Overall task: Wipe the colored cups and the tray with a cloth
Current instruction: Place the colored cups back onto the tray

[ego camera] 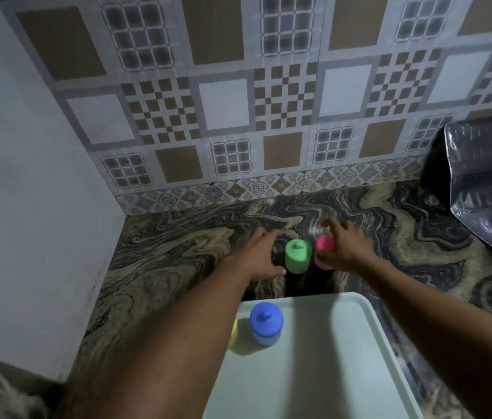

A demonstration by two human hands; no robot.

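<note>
Swirly dark stone surface (178,252) under a tiled wall (223,101). Green cup (297,256) standing just beside wide-spread left fingers (264,234). Right fingers (337,225) curled round pink cup (325,244). Blue cup (266,323) on pale tray (344,343), nearer.

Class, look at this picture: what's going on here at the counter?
A person reaches both hands toward two cups on the marbled counter. The left hand is open beside the green cup; the right hand is at the pink cup, though blur hides any grip. A blue cup and a partly hidden yellow cup stand on the pale tray. No cloth is in view.
</note>
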